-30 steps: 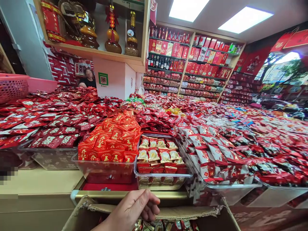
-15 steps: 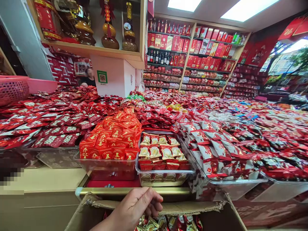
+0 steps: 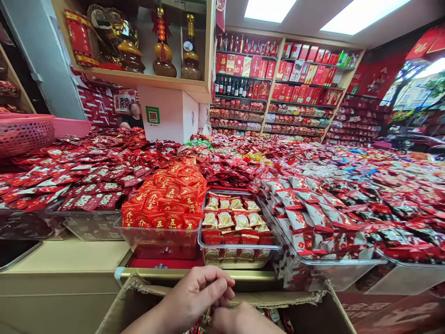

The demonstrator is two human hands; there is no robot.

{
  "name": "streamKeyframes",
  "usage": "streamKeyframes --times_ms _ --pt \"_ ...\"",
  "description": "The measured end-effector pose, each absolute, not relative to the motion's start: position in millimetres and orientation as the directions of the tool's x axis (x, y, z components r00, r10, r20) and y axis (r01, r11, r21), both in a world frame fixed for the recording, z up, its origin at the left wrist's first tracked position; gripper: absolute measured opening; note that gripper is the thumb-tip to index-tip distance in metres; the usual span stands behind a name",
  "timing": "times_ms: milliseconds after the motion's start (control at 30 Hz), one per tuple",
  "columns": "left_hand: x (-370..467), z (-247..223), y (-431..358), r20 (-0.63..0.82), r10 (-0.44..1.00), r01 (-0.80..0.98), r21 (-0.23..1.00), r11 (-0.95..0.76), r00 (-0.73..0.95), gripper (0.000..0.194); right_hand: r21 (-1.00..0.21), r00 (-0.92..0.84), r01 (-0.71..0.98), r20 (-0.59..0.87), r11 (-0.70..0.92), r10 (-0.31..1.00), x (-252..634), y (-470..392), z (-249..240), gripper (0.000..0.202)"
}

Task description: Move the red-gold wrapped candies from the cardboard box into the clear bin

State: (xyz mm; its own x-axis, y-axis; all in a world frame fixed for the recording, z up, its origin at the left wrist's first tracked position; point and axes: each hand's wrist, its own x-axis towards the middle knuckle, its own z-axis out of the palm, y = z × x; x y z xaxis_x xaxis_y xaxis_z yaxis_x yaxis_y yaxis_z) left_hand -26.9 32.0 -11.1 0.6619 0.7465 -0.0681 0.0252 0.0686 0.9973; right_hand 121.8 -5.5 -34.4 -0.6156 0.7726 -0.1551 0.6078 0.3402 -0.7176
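The left hand is partly closed, thumb over curled fingers; whether it grips anything cannot be determined. The right hand is close beside it, fingers hidden, state indeterminable. Below both, the cardboard box contains shiny candies, partly hidden. Ahead, a clear tray holds red-and-gold packets in rows.

At bottom centre, packets lie in a cardboard box; behind it, durian sweets lie in a tray between a left bin and a right bin.
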Motion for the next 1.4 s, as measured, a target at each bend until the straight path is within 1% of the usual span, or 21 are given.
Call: streamKeyframes --times_ms 67,133,200,267,333,400,500,600,733,900,1167,1233,1300,1400 --pt "-29 -10 33 -0.05 0.735 0.0 0.998 0.068 0.676 0.043 -0.822 -0.554 0.52 -0.119 0.231 0.824 129 -3 -27 0.008" --pt "-31 -9 34 -0.047 0.73 0.0 0.998 0.064 0.682 0.047 -0.908 -0.452 0.395 -0.062 0.137 0.89 135 -3 -20 0.013" --pt "-31 -8 34 -0.055 0.756 0.072 0.997 0.01 0.652 0.045 -0.94 -0.371 0.321 -0.015 0.113 0.929 140 -3 -13 0.014" --pt "-29 -7 33 -0.07 0.797 0.176 0.983 -0.045 0.6 0.039 -0.945 -0.349 0.3 0.019 0.131 0.937 144 -2 -9 0.013" --pt "-27 -9 33 -0.106 0.806 0.203 0.979 -0.018 0.582 0.035 -0.941 -0.343 0.3 0.048 0.158 0.938 147 -1 -8 0.011" --pt "-25 -12 33 -0.136 0.79 0.131 0.989 0.071 0.597 0.036 -0.937 -0.345 0.3 0.071 0.181 0.936 150 2 -9 0.009" --pt "-22 -17 33 -0.151 0.786 0.05 0.987 0.152 0.599 0.036 -0.938 -0.36 0.295 0.068 0.183 0.93 153 5 -11 0.014" --pt "-21 -21 32 -0.144 0.799 0.033 0.987 0.154 0.584 0.036 -0.904 -0.372 0.351 0.106 0.246 0.922 153 7 -11 0.02" --pt "-21 -25 32 -0.106 0.855 0.027 0.994 0.107 0.507 0.033 -0.851 -0.369 0.409 0.177 0.33 0.913 153 6 -10 0.026" --pt "-22 -21 34 -0.103 0.836 0.021 0.994 0.109 0.538 0.032 -0.824 -0.352 0.427 0.228 0.372 0.908 154 5 -10 0.026" --pt "-19 -16 32 -0.096 0.836 -0.021 0.992 0.127 0.54 0.035 -0.821 -0.328 0.429 0.246 0.376 0.912 154 5 -7 0.025" --pt "-20 -16 33 -0.118 0.829 -0.037 0.986 0.164 0.546 0.034 -0.84 -0.298 0.408 0.247 0.357 0.922 154 4 -7 0.026" --pt "-21 -16 34 -0.134 0.826 -0.052 0.98 0.193 0.548 0.038 -0.857 -0.252 0.394 0.245 0.331 0.936 154 4 -7 0.027" --pt "-20 -14 34 -0.162 0.829 -0.035 0.976 0.213 0.536 0.039 -0.888 -0.209 0.37 0.207 0.274 0.956 156 6 -9 0.028"
